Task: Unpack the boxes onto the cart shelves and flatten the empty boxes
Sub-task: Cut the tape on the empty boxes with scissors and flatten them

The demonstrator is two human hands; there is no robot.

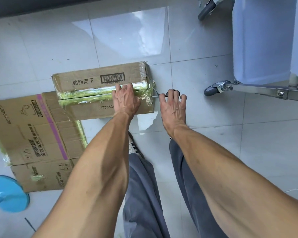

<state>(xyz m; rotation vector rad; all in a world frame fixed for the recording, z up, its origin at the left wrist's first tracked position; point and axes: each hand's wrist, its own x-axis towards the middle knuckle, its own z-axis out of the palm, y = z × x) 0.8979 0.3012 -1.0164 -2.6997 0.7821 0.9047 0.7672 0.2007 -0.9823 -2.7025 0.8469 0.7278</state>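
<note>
A closed brown cardboard box (93, 79) stands on the tiled floor, its top seam covered in greenish tape. My left hand (126, 100) presses flat on the box top near its right end, fingers spread over the seam. My right hand (173, 104) grips black-handled scissors (162, 94) just off the box's right end. The blades point at the taped seam. A flattened printed box (33, 138) lies on the floor to the left, partly under the closed box.
The cart (261, 90) stands at the right, with metal frame, grey caster wheels and a pale blue bin on it. A blue round object (9, 194) sits at the lower left. My legs in grey trousers and one shoe (133, 146) show below my arms.
</note>
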